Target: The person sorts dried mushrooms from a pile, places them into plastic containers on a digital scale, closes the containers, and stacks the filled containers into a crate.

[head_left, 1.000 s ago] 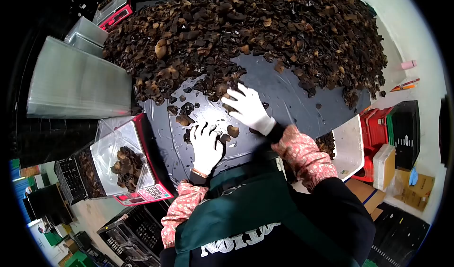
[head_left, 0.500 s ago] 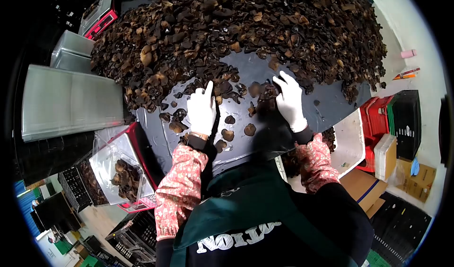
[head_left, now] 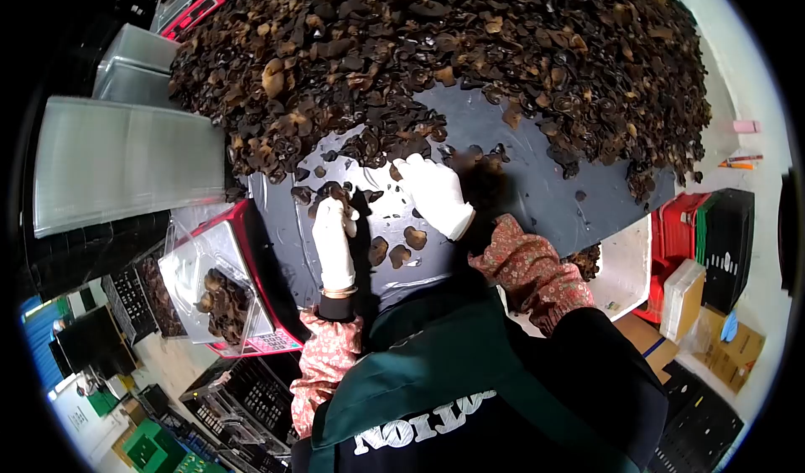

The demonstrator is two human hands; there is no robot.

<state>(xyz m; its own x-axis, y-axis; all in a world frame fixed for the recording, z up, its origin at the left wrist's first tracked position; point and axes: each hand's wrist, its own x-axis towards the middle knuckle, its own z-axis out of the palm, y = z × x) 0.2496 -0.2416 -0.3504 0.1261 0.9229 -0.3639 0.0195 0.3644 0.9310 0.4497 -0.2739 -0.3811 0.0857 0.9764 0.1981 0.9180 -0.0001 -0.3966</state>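
A large heap of dark brown wood ear mushrooms [head_left: 436,37] covers the far part of the grey table surface [head_left: 537,196]. My left hand [head_left: 335,242], in a white glove, has its fingers curled in on a wood ear mushroom [head_left: 333,190] at the near edge of the loose pieces. To its right, my gloved right hand [head_left: 436,196] reaches leftward, fingers bent together, with a small brown mushroom piece at the fingertips. Below the hands lie a few single mushrooms [head_left: 415,238]. The palms hide what is beneath them.
At my left stands a red-sided scale [head_left: 251,272] with mushrooms on its plate. Beyond it are stacked translucent containers [head_left: 126,167]. A white tub [head_left: 625,263] with mushrooms sits at my right, beside red crates [head_left: 675,230] and cardboard boxes [head_left: 729,347].
My left hand has drawn back toward me and curled its fingers. My right hand has swung left, closer to the left hand. Several loose pieces between them are gone or covered.
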